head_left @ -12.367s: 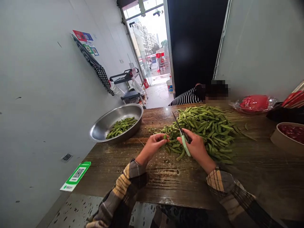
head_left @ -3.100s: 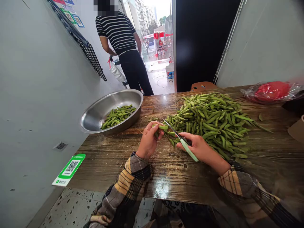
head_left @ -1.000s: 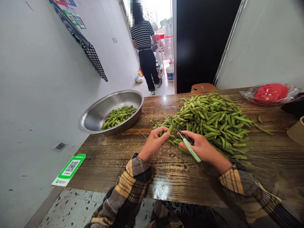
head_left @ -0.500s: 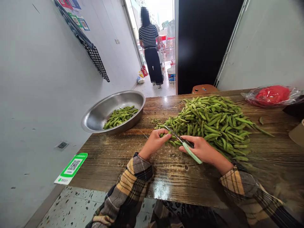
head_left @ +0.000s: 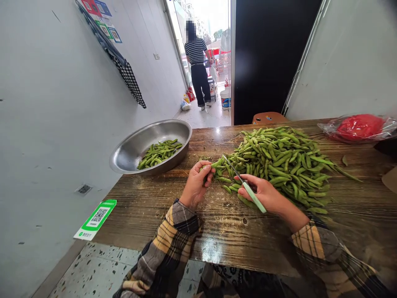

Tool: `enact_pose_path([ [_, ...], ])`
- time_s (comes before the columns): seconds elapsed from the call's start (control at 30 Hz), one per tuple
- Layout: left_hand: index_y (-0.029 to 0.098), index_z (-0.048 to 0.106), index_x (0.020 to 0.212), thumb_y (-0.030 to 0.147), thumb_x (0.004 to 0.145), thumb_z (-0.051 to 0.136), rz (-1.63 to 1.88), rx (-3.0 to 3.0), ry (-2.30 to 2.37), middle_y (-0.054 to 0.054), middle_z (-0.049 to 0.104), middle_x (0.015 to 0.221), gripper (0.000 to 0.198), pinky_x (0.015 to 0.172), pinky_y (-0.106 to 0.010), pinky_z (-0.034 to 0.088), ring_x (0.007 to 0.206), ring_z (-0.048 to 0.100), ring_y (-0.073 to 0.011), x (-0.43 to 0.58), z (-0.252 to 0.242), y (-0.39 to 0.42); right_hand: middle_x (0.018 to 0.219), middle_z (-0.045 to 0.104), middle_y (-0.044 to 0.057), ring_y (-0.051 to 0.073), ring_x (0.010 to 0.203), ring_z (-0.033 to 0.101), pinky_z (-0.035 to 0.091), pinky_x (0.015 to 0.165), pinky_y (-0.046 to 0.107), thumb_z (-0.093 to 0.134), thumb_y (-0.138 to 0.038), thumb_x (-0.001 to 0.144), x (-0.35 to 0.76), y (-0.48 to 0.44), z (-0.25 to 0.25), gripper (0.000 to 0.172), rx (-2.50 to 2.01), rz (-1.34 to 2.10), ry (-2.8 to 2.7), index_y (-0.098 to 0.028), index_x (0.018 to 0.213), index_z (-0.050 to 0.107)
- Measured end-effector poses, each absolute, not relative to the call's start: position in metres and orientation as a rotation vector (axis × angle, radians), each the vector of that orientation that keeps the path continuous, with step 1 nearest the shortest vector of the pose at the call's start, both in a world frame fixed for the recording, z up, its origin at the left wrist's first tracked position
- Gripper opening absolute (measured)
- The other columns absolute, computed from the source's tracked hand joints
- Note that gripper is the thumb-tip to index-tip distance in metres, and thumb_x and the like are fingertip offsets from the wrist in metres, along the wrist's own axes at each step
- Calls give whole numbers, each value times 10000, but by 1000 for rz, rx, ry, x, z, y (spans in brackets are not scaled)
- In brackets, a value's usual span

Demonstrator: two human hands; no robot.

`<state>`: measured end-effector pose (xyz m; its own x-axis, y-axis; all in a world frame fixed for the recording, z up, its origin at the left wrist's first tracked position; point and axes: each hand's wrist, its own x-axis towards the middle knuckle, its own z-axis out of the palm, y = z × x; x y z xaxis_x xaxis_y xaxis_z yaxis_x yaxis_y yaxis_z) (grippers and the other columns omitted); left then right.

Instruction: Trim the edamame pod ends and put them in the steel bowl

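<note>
My left hand (head_left: 198, 182) is closed on a green soybean pod (head_left: 216, 163), pinched between thumb and fingers with its far end pointing right. In my right hand (head_left: 262, 192) is a pair of scissors (head_left: 252, 196) with a pale green handle. The blades point up and to the left, their tips just right of the pod. A big heap of soybean pods (head_left: 285, 161) lies beyond and to the right of my hands, with several loose pods beneath the scissors. Further left, a steel basin (head_left: 124, 159) contains a small pile of pods (head_left: 159, 153).
The wooden table (head_left: 149, 211) carries a green QR-code card (head_left: 97, 219) at its left edge and a red item in clear plastic (head_left: 359, 127) at the far right. An orange stool (head_left: 269, 118) stands behind. A person (head_left: 198, 66) is at the doorway.
My left hand has drawn back slightly left and turned, with the pod more exposed. The scissor blades now look closer together. The person at the doorway has moved a little further away.
</note>
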<state>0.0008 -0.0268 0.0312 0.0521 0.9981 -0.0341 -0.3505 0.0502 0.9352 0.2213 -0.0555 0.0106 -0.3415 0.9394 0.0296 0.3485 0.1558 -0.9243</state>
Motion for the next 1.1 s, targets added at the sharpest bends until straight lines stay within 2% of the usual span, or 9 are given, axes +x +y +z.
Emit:
enact_pose_path([
  [0.33,145,592,892,307,715,730,1273,1076,952,1,620,684,277,408,-159,237,476,415,-37,9,35,-35,744,590,6,142,653,509,425,614,270,629,-461,777,219,-58,19,549,-1182,1284,-1770,-130,1214,595],
  [0.67,146,619,900,325,722,738,1251,1144,1005,38,530,607,279,429,-162,241,486,402,-39,10,35,-38,754,578,3,137,662,497,428,626,263,634,-449,791,219,-61,21,495,-1130,1321,-1763,-145,1180,604],
  [0.83,146,613,863,337,683,762,1256,1074,960,49,493,598,302,401,-161,229,461,375,-34,11,36,-36,743,606,12,140,652,504,418,578,252,614,-483,802,217,-60,18,466,-1144,1294,-1748,-137,1112,645],
  [1.1,158,564,828,392,727,720,1318,1055,999,58,467,600,299,396,-158,256,460,364,-37,11,29,-30,881,708,58,203,773,607,483,717,303,619,-477,798,217,-59,13,436,-1148,1205,-1851,-128,1048,692],
])
